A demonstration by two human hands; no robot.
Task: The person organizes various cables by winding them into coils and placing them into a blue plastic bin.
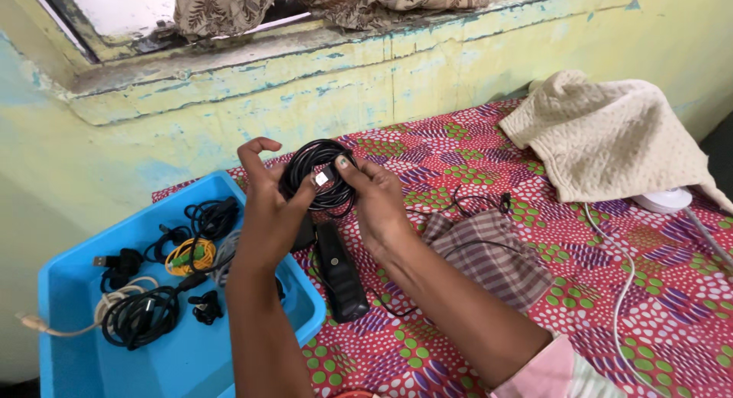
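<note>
My left hand and my right hand hold up a coiled black cable between them, above the patterned cloth. The thumb and forefinger of the right hand pinch the cable's small silver plug at the middle of the coil. My left thumb presses the coil's left side, with the other fingers curled above it. Below the hands lies a long black adapter block on the cloth, beside the blue tray.
A blue plastic tray at the left holds several coiled cables, black, yellow and beige. A red patterned cloth covers the surface. On it lie a striped cloth, a cream quilted cloth, a white cable and a white round device. A yellow wall and sill stand behind.
</note>
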